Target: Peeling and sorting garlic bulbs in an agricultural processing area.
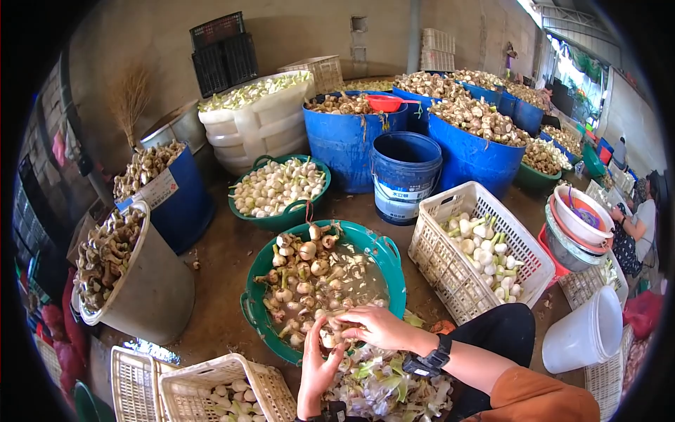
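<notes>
A garlic bulb (329, 338) with brownish skin is between my two hands, over the near edge of a green plastic tub (396, 295). My left hand (318, 364) steadies it from the near left side. From the right, my right hand (381, 328) has its thumb and fingers on the same bulb and partly covers it. Unpeeled garlic bulbs (303, 287) lie in murky water in the tub, with bits of skin floating at its right side. Below my hands, a heap of garlic peelings (390, 377) lies beside my leg.
Peeled garlic fills part of a cream plastic crate (437, 279) at right and a green basin (295, 217) beyond the tub. Another crate (205, 369) stands at lower left. Blue drums (343, 153) and a dark blue bucket (406, 179) stand behind. A seated person (640, 227) is far right.
</notes>
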Available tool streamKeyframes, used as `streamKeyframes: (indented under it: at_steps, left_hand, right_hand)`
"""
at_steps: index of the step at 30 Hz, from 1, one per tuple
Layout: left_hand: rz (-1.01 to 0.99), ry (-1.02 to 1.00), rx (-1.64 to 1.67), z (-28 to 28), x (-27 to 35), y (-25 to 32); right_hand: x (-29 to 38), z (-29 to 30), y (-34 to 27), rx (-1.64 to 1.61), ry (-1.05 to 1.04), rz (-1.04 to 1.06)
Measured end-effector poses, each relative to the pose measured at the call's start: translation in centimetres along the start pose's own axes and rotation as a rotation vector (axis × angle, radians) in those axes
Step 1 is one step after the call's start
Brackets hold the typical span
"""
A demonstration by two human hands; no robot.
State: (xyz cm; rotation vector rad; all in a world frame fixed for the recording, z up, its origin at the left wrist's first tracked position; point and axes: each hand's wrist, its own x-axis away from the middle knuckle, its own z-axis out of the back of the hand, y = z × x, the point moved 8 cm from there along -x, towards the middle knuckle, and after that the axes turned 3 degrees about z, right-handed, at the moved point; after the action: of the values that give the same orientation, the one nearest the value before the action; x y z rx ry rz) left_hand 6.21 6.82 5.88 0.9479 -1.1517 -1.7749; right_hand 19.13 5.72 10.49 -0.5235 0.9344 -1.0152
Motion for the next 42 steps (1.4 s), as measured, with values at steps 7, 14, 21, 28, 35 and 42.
streamKeyframes:
  at_steps: [7,14,21,28,35,42]
  left_hand:
    - [0.467,-0.2,0.581,-2.9,0.1,-3.9]
    - [-0.396,0.143,-0.64,-2.3,0.5,4.3]
    - [0.289,0.043,-0.015,-1.3,-0.5,-1.9]
    - [0.084,0.198,0.412,-1.4,0.5,-0.6]
    - [0.25,-0.075,0.337,-2.0,0.2,-3.0]
    - [0.175,0.035,1.262,-2.1,0.3,-0.3]
  right_hand:
    - [0.5,-1.5,-1.7,0.334,-0.044,0.187]
    - [1.0,-1.4,6.1,-0.115,0.192,-0.386]
    - [0.0,-1.2,1.9,-0.083,0.054,-0.119]
    - [1.4,-2.8,4.4,-1.178,0.283,-0.77]
    - [0.7,0.6,4.7,-1.236,0.463,-0.519]
    - [9.2,1.3,11.4,0.117,0.059,-0.396]
